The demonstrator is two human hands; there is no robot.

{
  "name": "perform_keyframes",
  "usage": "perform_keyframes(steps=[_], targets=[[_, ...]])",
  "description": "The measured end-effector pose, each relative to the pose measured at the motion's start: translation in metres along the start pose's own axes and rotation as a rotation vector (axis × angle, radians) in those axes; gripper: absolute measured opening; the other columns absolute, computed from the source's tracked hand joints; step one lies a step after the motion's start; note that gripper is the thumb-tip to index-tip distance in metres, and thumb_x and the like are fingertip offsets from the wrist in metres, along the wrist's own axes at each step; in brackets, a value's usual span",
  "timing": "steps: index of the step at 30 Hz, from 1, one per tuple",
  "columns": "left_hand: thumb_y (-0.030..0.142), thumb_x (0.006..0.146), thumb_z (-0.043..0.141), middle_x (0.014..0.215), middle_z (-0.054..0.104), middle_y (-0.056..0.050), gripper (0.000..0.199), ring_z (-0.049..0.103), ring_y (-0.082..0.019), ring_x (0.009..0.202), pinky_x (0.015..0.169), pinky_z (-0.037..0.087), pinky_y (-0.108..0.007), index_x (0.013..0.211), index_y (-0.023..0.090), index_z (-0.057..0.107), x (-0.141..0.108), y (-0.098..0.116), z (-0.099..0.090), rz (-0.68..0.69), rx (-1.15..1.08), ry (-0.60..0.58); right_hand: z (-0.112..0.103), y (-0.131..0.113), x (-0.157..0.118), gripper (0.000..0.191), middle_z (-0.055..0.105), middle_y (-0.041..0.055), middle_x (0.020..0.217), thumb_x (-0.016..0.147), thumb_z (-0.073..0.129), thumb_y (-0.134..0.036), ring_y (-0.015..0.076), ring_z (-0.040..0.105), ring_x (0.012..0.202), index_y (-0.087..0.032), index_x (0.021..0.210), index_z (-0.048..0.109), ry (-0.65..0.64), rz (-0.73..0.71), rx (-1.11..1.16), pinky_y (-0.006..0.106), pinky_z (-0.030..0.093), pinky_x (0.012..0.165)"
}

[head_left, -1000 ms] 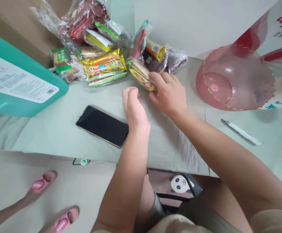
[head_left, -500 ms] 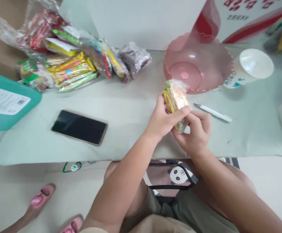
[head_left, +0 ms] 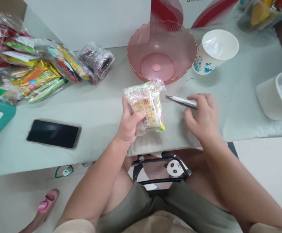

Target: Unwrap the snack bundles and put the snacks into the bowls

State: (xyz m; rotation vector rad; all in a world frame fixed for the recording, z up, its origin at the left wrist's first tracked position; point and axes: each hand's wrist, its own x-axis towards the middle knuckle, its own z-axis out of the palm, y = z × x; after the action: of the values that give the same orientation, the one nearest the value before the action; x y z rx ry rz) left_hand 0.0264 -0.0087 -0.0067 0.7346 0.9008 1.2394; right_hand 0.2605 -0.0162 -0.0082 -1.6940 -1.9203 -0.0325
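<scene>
My left hand (head_left: 128,124) is closed around a clear-wrapped pack of crackers (head_left: 144,108), its thumb lying across the front. The pack is tilted above the table, just in front of the pink bowl (head_left: 155,64). To the right, my right hand (head_left: 203,118) is over the rear end of a slim white craft knife (head_left: 182,100) that lies on the cloth. Thumb and index finger are apart on either side of the knife, and the other fingers are curled. The knife's pointed metal tip faces left, towards the crackers.
A paper cup (head_left: 215,51) stands right of the bowl, and a white tub (head_left: 276,94) near the right edge. Several snack packets (head_left: 37,79) lie at the left, behind a black phone (head_left: 54,133) and a teal container (head_left: 0,119). A person's foot in a pink slipper (head_left: 47,202) shows below.
My right hand has let go of the cracker pack and moved right to the knife. My left hand has turned the pack to show its front. The view has shifted right.
</scene>
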Motion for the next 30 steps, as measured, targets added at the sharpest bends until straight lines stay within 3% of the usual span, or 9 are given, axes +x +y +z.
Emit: perform_keyframes(steps=[2, 5, 7, 10, 13, 18, 21, 25, 30], targets=[[0.027, 0.068, 0.078, 0.115, 0.065, 0.000, 0.084, 0.068, -0.020, 0.097, 0.085, 0.060, -0.037, 0.140, 0.042, 0.039, 0.000, -0.003, -0.003, 0.070, 0.067, 0.016, 0.006, 0.013, 0.001, 0.032, 0.066, 0.0170, 0.113, 0.086, 0.058, -0.026, 0.0336, 0.063, 0.105, -0.018, 0.116, 0.066, -0.117, 0.092, -0.109, 0.051, 0.051, 0.091], [0.028, 0.073, 0.077, 0.107, 0.065, 0.001, 0.096, 0.065, -0.017, 0.082, 0.075, 0.058, -0.036, 0.150, 0.048, 0.024, -0.001, -0.005, -0.007, 0.145, 0.193, -0.030, 0.011, 0.020, 0.001, 0.026, 0.068, 0.0171, 0.108, 0.089, 0.056, -0.031, 0.0354, 0.062, 0.102, -0.018, 0.107, 0.070, -0.201, 0.116, -0.150, 0.052, 0.049, 0.090], [0.030, 0.077, 0.073, 0.100, 0.063, 0.001, 0.083, 0.061, -0.015, 0.073, 0.070, 0.056, -0.033, 0.146, 0.046, 0.031, -0.002, -0.006, -0.010, 0.184, 0.306, -0.085, 0.010, 0.019, 0.002, 0.021, 0.069, 0.0166, 0.101, 0.091, 0.054, -0.031, 0.0339, 0.062, 0.095, -0.019, 0.100, 0.068, -0.187, 0.136, -0.126, 0.049, 0.049, 0.085], [0.029, 0.079, 0.069, 0.103, 0.063, -0.002, 0.050, 0.059, -0.015, 0.075, 0.070, 0.053, -0.032, 0.125, 0.034, 0.052, -0.003, -0.003, -0.015, 0.308, 0.503, -0.139, 0.003, 0.013, 0.005, 0.013, 0.067, 0.0102, 0.082, 0.091, 0.053, -0.032, 0.0282, 0.060, 0.076, -0.023, 0.094, 0.061, -0.131, 0.277, -0.023, 0.041, 0.047, 0.071], [0.025, 0.077, 0.067, 0.109, 0.062, -0.004, 0.047, 0.059, -0.017, 0.080, 0.073, 0.052, -0.033, 0.121, 0.030, 0.053, -0.002, 0.001, -0.020, 0.368, 0.658, -0.159, -0.005, 0.005, 0.007, 0.008, 0.058, 0.0016, 0.064, 0.092, 0.050, -0.034, 0.0209, 0.052, 0.056, -0.027, 0.087, 0.051, -0.131, 0.485, 0.285, 0.034, 0.039, 0.055], [0.028, 0.065, 0.079, 0.127, 0.055, -0.008, 0.082, 0.059, -0.021, 0.096, 0.086, 0.053, -0.037, 0.136, 0.031, 0.039, -0.003, 0.003, -0.030, 0.275, 0.806, -0.312, -0.012, -0.028, 0.005, 0.007, 0.050, -0.0058, 0.050, 0.085, 0.047, -0.030, 0.0154, 0.042, 0.042, -0.028, 0.089, 0.043, -0.123, 0.747, 0.945, 0.028, 0.032, 0.043], [0.031, 0.064, 0.081, 0.130, 0.052, -0.010, 0.088, 0.059, -0.023, 0.102, 0.094, 0.051, -0.040, 0.140, 0.030, 0.036, -0.004, -0.001, -0.034, 0.316, 0.920, -0.299, -0.013, -0.051, 0.000, 0.016, 0.058, -0.0054, 0.050, 0.085, 0.052, -0.038, 0.0150, 0.048, 0.040, -0.027, 0.092, 0.043, -0.352, 0.712, 1.104, 0.027, 0.037, 0.044], [0.035, 0.067, 0.081, 0.118, 0.055, -0.008, 0.076, 0.059, -0.025, 0.103, 0.091, 0.053, -0.039, 0.133, 0.028, 0.045, -0.004, -0.004, -0.034, 0.466, 1.070, -0.197, -0.013, -0.070, -0.006, 0.032, 0.062, -0.0041, 0.051, 0.088, 0.055, -0.055, 0.0132, 0.048, 0.037, -0.026, 0.091, 0.044, -0.676, 0.662, 1.208, 0.025, 0.037, 0.041], [0.026, 0.065, 0.072, 0.114, 0.057, -0.007, 0.065, 0.059, -0.024, 0.095, 0.080, 0.052, -0.036, 0.127, 0.029, 0.053, -0.001, -0.005, -0.031, 0.733, 1.084, -0.196, -0.012, -0.075, -0.006, 0.043, 0.059, -0.0062, 0.044, 0.087, 0.054, -0.067, 0.0111, 0.038, 0.029, -0.026, 0.092, 0.043, -0.770, 0.696, 1.280, 0.023, 0.024, 0.033]])
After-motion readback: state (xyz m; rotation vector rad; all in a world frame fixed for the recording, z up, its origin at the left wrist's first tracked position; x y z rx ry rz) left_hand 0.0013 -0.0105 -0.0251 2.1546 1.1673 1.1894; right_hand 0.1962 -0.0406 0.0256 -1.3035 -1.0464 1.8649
